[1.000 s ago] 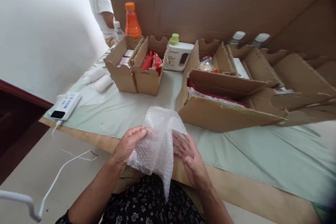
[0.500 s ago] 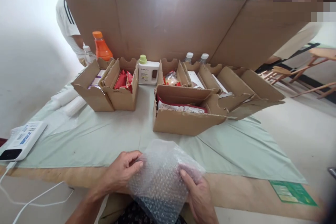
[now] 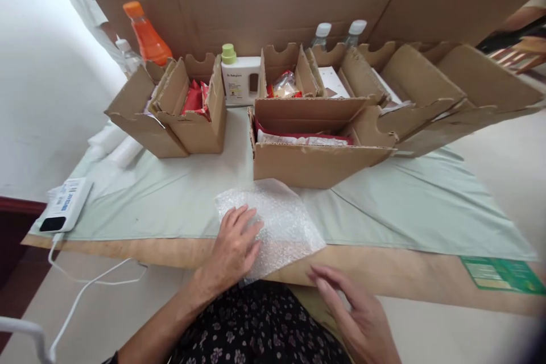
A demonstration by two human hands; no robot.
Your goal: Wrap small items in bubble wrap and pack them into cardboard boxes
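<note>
A sheet or bag of clear bubble wrap point(image 3: 286, 226) lies on the green cloth at the table's front edge, one corner hanging a little over it. My left hand point(image 3: 235, 244) rests flat on its left part, palm down, fingers slightly spread. Just off the right corner of the bubble wrap hovers my right hand point(image 3: 352, 307), thumb and fingers apart, holding nothing. Behind the wrap stands a long cardboard box point(image 3: 315, 165) with red-edged packets point(image 3: 305, 139) in it.
Cardboard bins point(image 3: 200, 135) with red packets stand beside a white jug with green cap point(image 3: 241, 81). An orange bottle point(image 3: 149, 40) is at back left. A white power bank point(image 3: 68, 205) with cable lies left; a green card point(image 3: 503, 274) lies right. A cardboard screen point(image 3: 264, 0) backs everything.
The bubble wrap, held up between both hands before, now lies on the table. My left hand has flattened on it; my right hand has let go and moved right. The view has tipped down.
</note>
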